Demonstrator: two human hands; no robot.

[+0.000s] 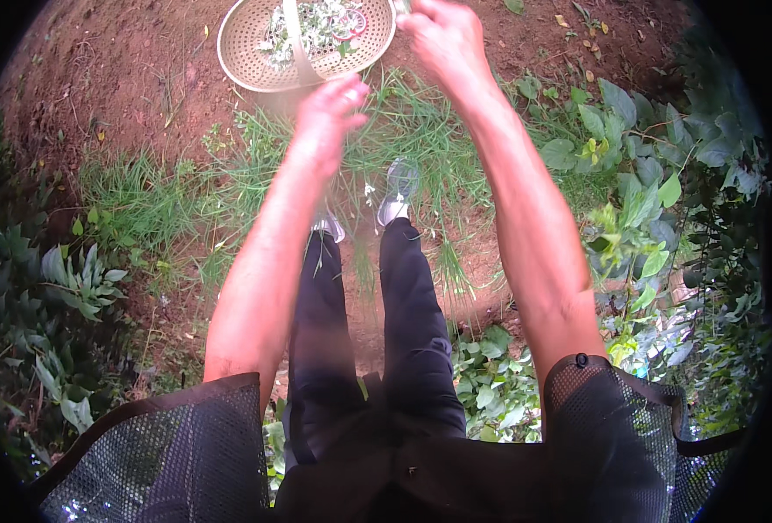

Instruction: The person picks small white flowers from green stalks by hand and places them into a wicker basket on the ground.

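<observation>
A shallow oval basket (242,55) with a perforated wall and an arched handle stands on the soil at the top of the view. Small white flowers with green stems (281,36) lie inside it, beside a red-handled tool (352,25), perhaps scissors. Just below the basket's near rim is my left hand (332,114), blurred, its fingers apart and slightly curled. My right hand (443,36) is at the basket's right side with its fingers closed around something small and pale at the top edge, too cut off to name.
Thin grass-like plants (438,124) grow in a strip between the basket and my shoes (396,196), with a few white flowers (368,191) among them. Leafy shrubs (647,144) crowd the right side, and more foliage (82,281) stands at the left. Bare reddish soil (131,78) lies beyond.
</observation>
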